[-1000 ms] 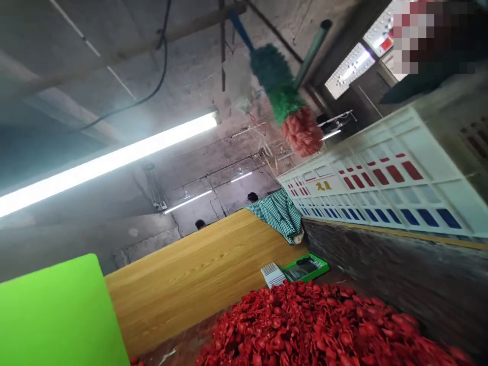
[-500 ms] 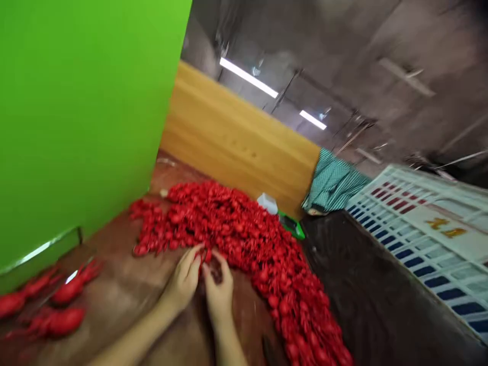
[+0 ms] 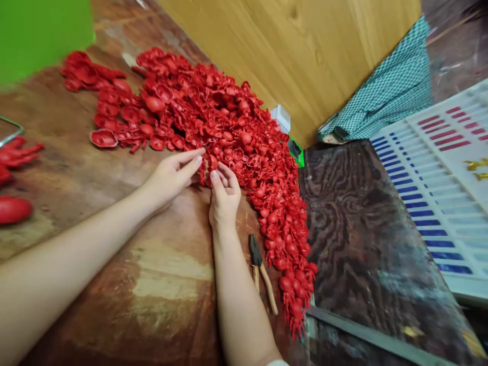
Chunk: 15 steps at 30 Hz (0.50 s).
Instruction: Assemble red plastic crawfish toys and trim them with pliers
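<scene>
A big heap of small red plastic parts [image 3: 213, 122] lies across the worn brown table [image 3: 114, 274]. Both hands meet at the heap's near edge. My left hand [image 3: 171, 175] has its fingers stretched out, fingertips touching a red part [image 3: 210, 163] held between the two hands. My right hand [image 3: 224, 195] pinches that same red part with thumb and fingers curled. Both forearms reach in from the lower left and bottom.
Pliers [image 3: 261, 272] lie on the table beside my right forearm. More red pieces [image 3: 15, 168] sit at the left edge near a green panel [image 3: 41, 30]. A wooden board [image 3: 305, 51], a checked cloth [image 3: 385, 94], a white slotted crate [image 3: 438, 178] and a dark patterned surface [image 3: 354, 223] lie to the right.
The camera swung down from the ceiling to the table. My hands came into view at the heap's edge and stay there on a red part.
</scene>
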Tool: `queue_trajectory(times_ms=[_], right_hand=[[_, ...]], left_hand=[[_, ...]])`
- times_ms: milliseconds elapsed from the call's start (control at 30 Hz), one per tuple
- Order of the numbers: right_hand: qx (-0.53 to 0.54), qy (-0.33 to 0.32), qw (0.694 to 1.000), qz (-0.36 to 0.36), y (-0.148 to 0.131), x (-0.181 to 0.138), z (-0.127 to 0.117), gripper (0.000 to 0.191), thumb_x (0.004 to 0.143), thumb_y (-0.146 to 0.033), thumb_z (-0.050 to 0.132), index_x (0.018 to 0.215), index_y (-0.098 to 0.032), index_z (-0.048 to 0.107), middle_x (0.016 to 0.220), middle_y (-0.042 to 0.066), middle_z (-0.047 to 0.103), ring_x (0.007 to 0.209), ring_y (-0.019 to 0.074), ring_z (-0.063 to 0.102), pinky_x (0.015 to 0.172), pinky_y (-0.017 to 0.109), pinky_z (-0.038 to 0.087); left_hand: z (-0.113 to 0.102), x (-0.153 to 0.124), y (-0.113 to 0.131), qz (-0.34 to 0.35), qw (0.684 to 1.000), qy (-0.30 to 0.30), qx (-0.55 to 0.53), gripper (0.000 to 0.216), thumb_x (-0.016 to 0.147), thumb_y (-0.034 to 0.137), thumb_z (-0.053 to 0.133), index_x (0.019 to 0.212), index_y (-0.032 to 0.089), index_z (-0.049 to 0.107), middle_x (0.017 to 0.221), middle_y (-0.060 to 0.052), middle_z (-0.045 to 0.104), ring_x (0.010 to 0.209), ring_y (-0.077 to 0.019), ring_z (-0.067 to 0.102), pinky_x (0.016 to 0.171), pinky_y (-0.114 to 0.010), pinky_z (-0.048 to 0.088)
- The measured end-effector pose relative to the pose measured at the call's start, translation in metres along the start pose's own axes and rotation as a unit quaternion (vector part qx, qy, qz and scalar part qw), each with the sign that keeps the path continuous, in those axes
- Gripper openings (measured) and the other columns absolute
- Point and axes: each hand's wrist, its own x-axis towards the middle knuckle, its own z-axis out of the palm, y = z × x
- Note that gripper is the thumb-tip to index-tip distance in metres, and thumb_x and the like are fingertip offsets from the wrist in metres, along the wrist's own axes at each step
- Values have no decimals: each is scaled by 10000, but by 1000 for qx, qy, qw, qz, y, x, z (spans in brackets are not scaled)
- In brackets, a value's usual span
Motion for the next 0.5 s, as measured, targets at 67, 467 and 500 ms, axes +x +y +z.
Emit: queue_trajectory(times_ms=[67, 467, 500], right_hand=[[-42, -15, 999, -22, 0, -1, 0, 373, 822, -393, 793, 1120, -181, 720, 1193, 100, 796, 1084, 203, 757, 1085, 418, 587], [-72, 10, 997, -29, -1, -11, -2, 383, 898, -341, 752, 1244, -178, 767, 1321, 84, 780, 1258, 230, 722, 1165, 454, 543], [-64, 11, 997, -29, -1, -11, -2, 375, 892, -333, 761, 1233, -177, 772, 1309, 82, 786, 1243, 229, 730, 1161, 454, 547]], left_hand=[[2, 2, 1, 5, 999, 11, -32, 398, 767, 397, 920, 1075, 162, 828, 1084, -121, 835, 1067, -253, 771, 1022, -414, 600], [2, -1, -3, 37, 999, 37, -12, 478, 707, 423, 952, 1110, 192, 840, 1089, -87, 846, 999, -234, 790, 965, -385, 620], [2, -1, -4, 38, 999, 38, -7, 471, 708, 420, 951, 1106, 192, 841, 1080, -85, 848, 984, -231, 792, 947, -378, 625]])
